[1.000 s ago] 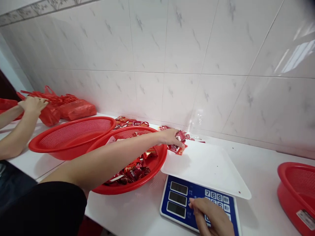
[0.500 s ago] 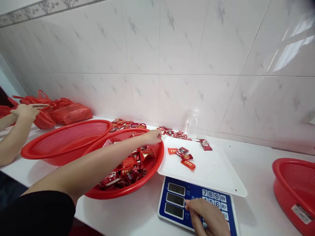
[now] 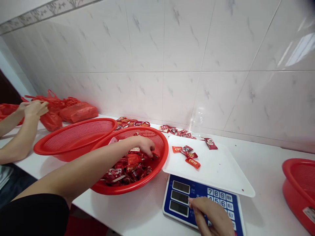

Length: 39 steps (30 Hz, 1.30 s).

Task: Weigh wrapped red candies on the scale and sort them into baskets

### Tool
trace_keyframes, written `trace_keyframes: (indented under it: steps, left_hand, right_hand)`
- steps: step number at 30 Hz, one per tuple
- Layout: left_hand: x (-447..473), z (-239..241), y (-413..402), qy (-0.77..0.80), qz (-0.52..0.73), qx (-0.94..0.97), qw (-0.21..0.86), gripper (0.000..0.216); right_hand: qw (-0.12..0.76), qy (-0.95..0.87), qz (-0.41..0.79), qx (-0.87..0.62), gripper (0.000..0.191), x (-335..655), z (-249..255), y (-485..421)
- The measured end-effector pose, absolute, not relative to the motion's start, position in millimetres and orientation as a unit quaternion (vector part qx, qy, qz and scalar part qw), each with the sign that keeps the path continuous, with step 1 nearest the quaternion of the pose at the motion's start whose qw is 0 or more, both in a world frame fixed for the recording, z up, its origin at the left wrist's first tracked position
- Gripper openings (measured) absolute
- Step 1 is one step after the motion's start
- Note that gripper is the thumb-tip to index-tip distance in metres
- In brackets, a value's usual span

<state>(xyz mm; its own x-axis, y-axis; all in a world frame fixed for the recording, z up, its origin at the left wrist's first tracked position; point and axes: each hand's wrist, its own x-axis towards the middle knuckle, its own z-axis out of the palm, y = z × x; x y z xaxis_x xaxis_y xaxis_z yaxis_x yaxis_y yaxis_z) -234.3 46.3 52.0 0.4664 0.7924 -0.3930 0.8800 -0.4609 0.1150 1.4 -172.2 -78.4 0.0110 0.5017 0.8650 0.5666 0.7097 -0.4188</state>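
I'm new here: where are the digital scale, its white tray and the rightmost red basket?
Digital scale (image 3: 198, 190), head view: blue front panel.
White tray (image 3: 210, 166), head view: bare middle part.
Rightmost red basket (image 3: 294, 196), head view: outer wall.

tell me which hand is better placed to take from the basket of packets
Left, I'd judge: the left hand is inside the red basket, at the wrapped packets, while the right hand is over the scale, outside that basket.

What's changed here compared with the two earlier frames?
The left hand has let go of the wrapped packets it held over the white tray, where they now lie, and moved left into the filled red basket; whether it grips anything there is unclear. The right hand stays over the scale.
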Motion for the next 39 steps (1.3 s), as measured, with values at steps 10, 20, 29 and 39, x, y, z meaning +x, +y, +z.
trace_keyframes:
  steps: [10, 20, 29, 39]
  left_hand:
    - [-88, 50, 47, 0.334, 0.025, 0.935, 0.116, 0.052]
    - [-6, 19, 57, 0.320, -0.042, 0.936, 0.141, 0.062]
    - [-92, 63, 41, 0.330, -0.089, 0.909, 0.237, 0.053]
    - [-108, 49, 7, 0.478, -0.014, 0.806, 0.348, 0.086]
  right_hand:
    - [0.581, -0.742, -0.034, -0.333, 0.027, 10, -68, -163]
    - [0.583, -0.734, -0.051, -0.344, 0.024, 10, -67, -156]
    - [0.605, -0.718, -0.019, -0.344, 0.020, 1, -71, -159]
    - [0.558, -0.758, -0.033, -0.337, 0.025, 12, -65, -161]
